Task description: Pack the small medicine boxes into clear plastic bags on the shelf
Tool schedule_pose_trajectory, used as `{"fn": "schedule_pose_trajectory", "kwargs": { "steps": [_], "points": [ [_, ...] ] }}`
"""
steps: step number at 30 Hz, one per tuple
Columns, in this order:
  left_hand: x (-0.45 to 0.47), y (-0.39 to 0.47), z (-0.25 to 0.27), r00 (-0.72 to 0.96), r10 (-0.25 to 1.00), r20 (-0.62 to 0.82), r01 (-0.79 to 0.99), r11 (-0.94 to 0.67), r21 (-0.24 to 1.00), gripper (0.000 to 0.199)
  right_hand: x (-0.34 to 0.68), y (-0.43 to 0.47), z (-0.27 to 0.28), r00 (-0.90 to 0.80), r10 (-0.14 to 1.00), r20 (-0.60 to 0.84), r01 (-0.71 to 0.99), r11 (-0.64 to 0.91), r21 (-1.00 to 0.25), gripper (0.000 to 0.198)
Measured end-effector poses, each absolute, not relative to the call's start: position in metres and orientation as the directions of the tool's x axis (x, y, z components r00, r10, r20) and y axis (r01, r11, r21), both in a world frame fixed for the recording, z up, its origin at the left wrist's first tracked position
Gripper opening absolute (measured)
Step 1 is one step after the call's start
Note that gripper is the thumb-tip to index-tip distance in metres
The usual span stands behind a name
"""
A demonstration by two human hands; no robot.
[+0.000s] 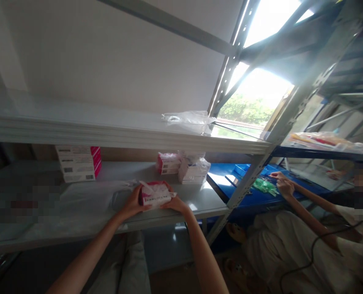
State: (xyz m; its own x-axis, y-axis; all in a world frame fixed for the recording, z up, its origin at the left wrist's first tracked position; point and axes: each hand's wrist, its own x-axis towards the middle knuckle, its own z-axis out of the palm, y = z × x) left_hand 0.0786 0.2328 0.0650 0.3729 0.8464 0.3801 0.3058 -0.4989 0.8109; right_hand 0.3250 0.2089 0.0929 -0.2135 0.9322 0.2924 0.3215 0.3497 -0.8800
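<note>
Between my two hands is a pink and white box [157, 195] with clear plastic about it, raised over the front part of the grey shelf [169, 214]. My left hand [134, 204] grips its left end, and my right hand [175, 203] closes on its right end. Left of the box, clear plastic bags [89, 198] lie flat on the shelf. Behind it stand a small plastic-wrapped pink and white box [168, 163] and a stack of white boxes in plastic [193, 169].
Farther left stands a stack of white and pink boxes [77, 163]. An upper shelf [123, 134] crosses above, with a plastic bag [187, 118] on it. A metal post [245, 183] rises at right. Beyond it, a co-worker's hands [282, 183] are near green items [265, 186] on a blue table.
</note>
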Motion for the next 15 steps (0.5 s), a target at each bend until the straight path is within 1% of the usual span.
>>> {"fn": "schedule_pose_trajectory", "kwargs": {
  "steps": [3, 10, 15],
  "points": [
    [0.0783, 0.2353, 0.0615, 0.364, 0.852, 0.377, 0.293, -0.489, 0.821, 0.092, 0.3259, 0.2074, 0.0892, -0.246, 0.918, 0.312, 0.299, 0.378, -0.876, 0.102],
    [0.0776, 0.2332, 0.0644, 0.363, 0.857, 0.365, 0.283, -0.474, 0.834, 0.092, 0.3269, 0.2041, 0.0949, -0.282, 0.913, 0.293, 0.162, 0.347, -0.924, 0.101],
    [0.0776, 0.234, 0.0639, 0.353, 0.864, 0.36, 0.287, -0.466, 0.837, 0.093, 0.3273, 0.2044, 0.0931, -0.25, 0.922, 0.294, 0.21, 0.348, -0.914, 0.093]
  ]
}}
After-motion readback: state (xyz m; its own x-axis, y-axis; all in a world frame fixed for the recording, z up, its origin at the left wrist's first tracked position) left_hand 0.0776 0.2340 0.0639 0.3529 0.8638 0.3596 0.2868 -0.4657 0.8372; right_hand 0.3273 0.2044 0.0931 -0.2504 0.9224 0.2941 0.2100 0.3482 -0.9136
